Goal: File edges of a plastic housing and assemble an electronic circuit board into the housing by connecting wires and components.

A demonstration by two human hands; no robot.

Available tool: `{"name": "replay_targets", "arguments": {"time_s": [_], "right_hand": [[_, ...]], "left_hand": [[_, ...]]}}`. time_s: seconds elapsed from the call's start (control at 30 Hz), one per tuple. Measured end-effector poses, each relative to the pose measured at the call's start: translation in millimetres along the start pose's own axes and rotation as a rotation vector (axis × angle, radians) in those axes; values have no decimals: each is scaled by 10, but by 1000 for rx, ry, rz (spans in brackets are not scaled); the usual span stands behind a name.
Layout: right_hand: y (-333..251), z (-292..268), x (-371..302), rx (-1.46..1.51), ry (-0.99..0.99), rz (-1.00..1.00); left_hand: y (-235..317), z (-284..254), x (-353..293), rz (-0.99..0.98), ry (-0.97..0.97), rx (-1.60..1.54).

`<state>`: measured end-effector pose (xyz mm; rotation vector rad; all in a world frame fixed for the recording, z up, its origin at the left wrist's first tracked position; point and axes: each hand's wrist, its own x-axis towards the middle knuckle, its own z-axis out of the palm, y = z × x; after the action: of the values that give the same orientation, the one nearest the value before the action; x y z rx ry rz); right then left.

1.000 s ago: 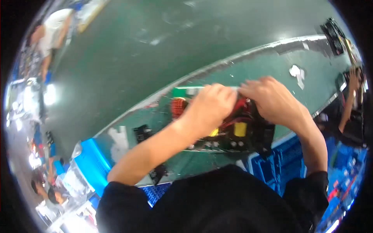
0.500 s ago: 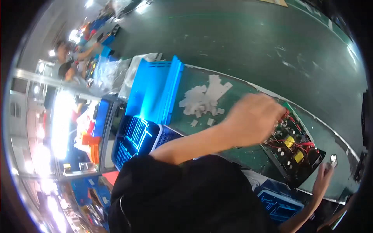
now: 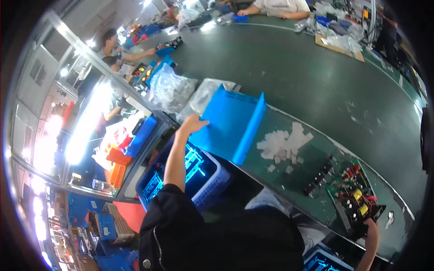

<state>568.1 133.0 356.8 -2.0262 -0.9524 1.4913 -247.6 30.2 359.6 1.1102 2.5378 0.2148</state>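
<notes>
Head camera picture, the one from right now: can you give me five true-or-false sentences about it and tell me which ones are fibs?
1. The left hand is at the edge of the blue panel. True.
2. White scraps lie on the table between the blue panel and the circuit board. True.
3. The right hand is on the white scraps. False: it is at the near edge of the circuit board.
4. The circuit board has yellow blocks on it. True.
5. The sleeve on the left arm is white. False: it is black.
</notes>
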Motion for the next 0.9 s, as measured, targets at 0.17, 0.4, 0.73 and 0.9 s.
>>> {"name": "replay_targets", "arguments": {"time_s": [0.17, 0.4, 0.73, 0.9], "right_hand": [[77, -213, 182, 83, -199, -45], [583, -361, 391, -47, -44, -608], [579, -449, 645, 464, -245, -215], [565, -183, -74, 613, -11, -215]], "left_hand": [[-377, 106, 328, -58, 33, -237], [-371, -52, 220, -18, -269, -464], [-383, -248, -239, 201, 136, -620], [391, -719, -708, -23, 215, -884]]}}
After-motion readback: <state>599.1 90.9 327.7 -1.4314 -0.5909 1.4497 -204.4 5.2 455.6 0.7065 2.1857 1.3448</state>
